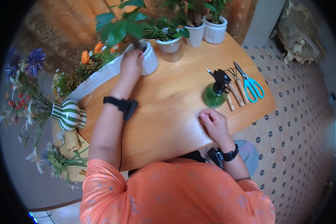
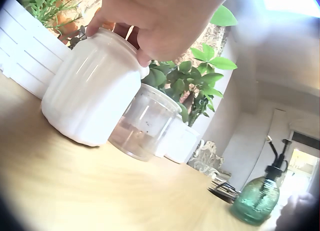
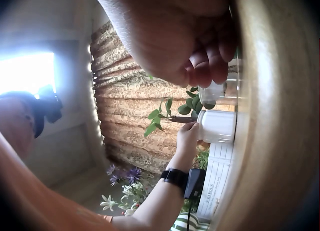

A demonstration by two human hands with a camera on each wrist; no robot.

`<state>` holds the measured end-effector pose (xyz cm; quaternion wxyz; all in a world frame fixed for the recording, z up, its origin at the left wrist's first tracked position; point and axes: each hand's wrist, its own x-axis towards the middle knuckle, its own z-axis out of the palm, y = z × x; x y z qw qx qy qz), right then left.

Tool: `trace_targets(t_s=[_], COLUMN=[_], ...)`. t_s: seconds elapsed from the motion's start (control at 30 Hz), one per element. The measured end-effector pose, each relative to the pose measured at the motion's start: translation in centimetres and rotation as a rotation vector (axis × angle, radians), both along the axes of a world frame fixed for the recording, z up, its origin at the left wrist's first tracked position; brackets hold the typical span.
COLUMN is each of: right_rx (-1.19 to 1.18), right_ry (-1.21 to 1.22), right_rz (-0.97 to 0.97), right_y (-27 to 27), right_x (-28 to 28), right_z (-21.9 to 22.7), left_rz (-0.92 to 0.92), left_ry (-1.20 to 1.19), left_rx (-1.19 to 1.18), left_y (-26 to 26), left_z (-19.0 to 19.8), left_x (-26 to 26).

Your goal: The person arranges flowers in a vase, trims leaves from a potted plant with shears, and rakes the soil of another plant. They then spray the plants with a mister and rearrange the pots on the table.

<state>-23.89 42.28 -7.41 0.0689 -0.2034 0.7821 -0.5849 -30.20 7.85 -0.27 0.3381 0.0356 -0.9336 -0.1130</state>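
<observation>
White pot [image 1: 151, 62] stands near the far left corner of the surface [image 1: 164, 115], held at its rim by the left grip [image 1: 131, 66], whose fingers curl over the lip. Holding it there makes sense: the smooth wall seems to offer little purchase, and the lip lies clear of the leaves. Inside, dark filling surrounds the stem of a leafy plant [image 1: 116, 34].

Just beside it stands a clear-bottomed pot [image 1: 170, 47] of greenery (whether water sits in its lower part, I cannot tell). Farther along the far edge are a faceted pot [image 1: 195, 36] and a ribbed pot [image 1: 215, 33], both planted. Along the left edge, a long planter box [image 1: 95, 80] carries orange flowers, and a striped vase [image 1: 70, 114] holds a bouquet.

Near the front edge rests the right grip [image 1: 215, 125], loosely curled around nothing, probably because one hand suffices. Toward the right edge, a spray bottle [image 1: 214, 98], wooden-handled tools [image 1: 236, 95] and scissors [image 1: 246, 77] lie within easy reach, handles facing the person.
</observation>
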Motion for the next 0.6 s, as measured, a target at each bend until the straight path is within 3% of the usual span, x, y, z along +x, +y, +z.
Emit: trace_targets(t_s=[0.13,0.37,0.6], right_rx=[0.022,0.049,-0.084], right_ry=[0.073,0.067,-0.02], right_rz=[0.002,0.055,-0.114], right_y=[0.1,0.1,-0.1], right_x=[-0.2,0.0,0.3], right_z=[-0.1,0.3,-0.3], left_rz=[-0.085,-0.123,-0.174], left_ry=[0.036,-0.052,-0.133], left_rx=[-0.064,0.095,0.155], left_y=[1.7,4.7,4.7], left_z=[-0.3,0.9,1.9], left_x=[4.5,12.5,17.6])
